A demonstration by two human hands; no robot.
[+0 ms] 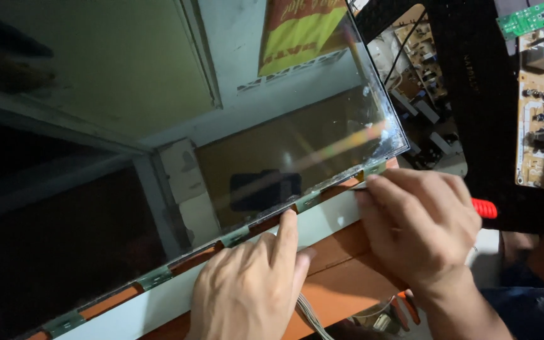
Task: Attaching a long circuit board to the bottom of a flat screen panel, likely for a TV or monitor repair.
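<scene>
Closest to the head camera, the left hand [250, 286] lies palm down on the white strip [328, 217] along the near edge of a large glossy display panel [158, 126]. Its forefinger is stretched out, the tip touching the panel's lower edge beside a small greenish flex tab [308, 201]; the other fingers are loosely curled and close around nothing.

Just to its right, the right hand [420, 223] rests over the panel's near right corner, fingers bent and pressed together at the edge by another greenish tab [374, 168]. Whether it pinches anything there cannot be told, since the fingertips hide the spot. A red tool handle [485, 208] shows just past its knuckles.

The panel lies tilted across an orange-brown table [341, 283], mirroring the room above. Beyond its right edge lies a black cover [467, 82], with a tan circuit board [543, 94] and a green circuit board [533, 16] at far right.
</scene>
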